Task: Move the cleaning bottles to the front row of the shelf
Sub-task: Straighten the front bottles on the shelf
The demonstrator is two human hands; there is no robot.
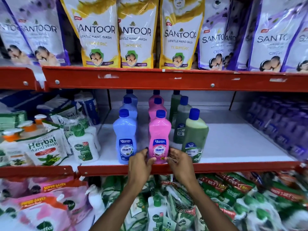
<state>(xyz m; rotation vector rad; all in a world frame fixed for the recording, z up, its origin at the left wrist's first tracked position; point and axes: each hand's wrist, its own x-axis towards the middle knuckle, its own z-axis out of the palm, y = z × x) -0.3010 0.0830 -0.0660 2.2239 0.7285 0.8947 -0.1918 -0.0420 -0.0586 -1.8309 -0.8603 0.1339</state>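
Note:
Three files of blue-capped cleaning bottles stand on the white middle shelf (233, 144). A blue bottle (124, 135), a pink bottle (159, 134) and a green bottle (195, 135) stand at the front edge, each with more of its colour behind it. My left hand (139, 164) and my right hand (179, 164) clasp the base of the front pink bottle from either side. The green front bottle leans slightly to the right.
Herbal hand wash pouches (45, 147) and pump bottles (83, 147) crowd the shelf's left side. Purple packs (281, 124) fill the right end. Santoor pouches (100, 34) hang above the red shelf lip (166, 80). Packaged goods (225, 197) lie on the shelf below.

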